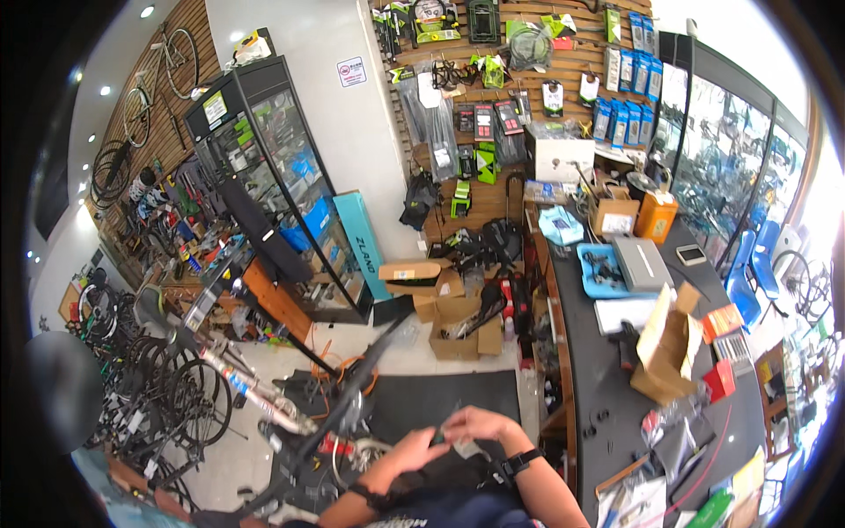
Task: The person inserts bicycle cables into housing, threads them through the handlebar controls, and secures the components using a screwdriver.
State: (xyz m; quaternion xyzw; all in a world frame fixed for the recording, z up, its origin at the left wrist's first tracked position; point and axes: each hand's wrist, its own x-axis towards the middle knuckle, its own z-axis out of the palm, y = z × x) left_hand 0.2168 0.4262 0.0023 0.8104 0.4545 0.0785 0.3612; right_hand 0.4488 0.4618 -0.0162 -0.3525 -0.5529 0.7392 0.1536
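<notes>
My left hand [421, 451] and my right hand [480, 425] meet low in the middle, in front of my dark shirt. Both have their fingers closed in a pinch. A small dark piece [438, 436] shows at the left fingertips; its kind is too small to make out. Below my right fingers hangs a pale, partly see-through scrap [468, 450], perhaps a little bag. A dark watch [521, 462] is on my right wrist, and a dark band circles the left one. Left of my hands, a bicycle frame [264, 398] in white, red and blue stands tilted.
On my right runs a dark counter [607, 387] with an opened cardboard box [664, 352], a blue tray [591, 283] and loose tools. Cartons [466, 334] sit ahead on the floor, by a black mat [440, 387]. At the left edge another person's arm [128, 475] shows near parked bicycles.
</notes>
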